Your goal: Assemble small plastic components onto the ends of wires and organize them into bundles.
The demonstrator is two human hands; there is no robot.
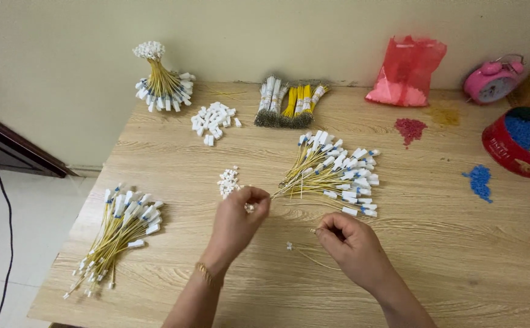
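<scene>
Fingers (pixel 258 197) of left hand (pixel 236 226) pinched together on a small white connector (pixel 250 208), at the near tip of the fanned bundle of yellow wires (pixel 333 172) with white-and-blue ends lying mid-worktop. Right hand (pixel 353 246) curled, thumb and forefinger pressed on one end of a single yellow wire (pixel 313 258); wire trails left and down across the worktop (pixel 459 255), its far end carrying a tiny white piece (pixel 289 246). Hands close but apart. Thin gold bracelet (pixel 204 273) on left wrist. Small heap of white connectors (pixel 228 181) just beyond the left hand. Second bundle of yellow wires (pixel 121 228) lies at the left edge of the worktop, white-blue ends toward the wall. Further back: larger heap of white connectors (pixel 214 120); a tied sheaf of wires (pixel 161 79) standing upright at the far left corner, white ends splayed at top and bottom; a row of banded wire bunches (pixel 292 100), some yellow, some grey-white, against the wall. Right side: red plastic bag (pixel 406 71) leaning on the wall, pink alarm clock (pixel 493 79), small pile of red granules (pixel 409 129), small pile of blue granules (pixel 479 181), round red tin (pixel 511 152) holding blue pieces at the far right edge. Worktop is pale wood grain.
</scene>
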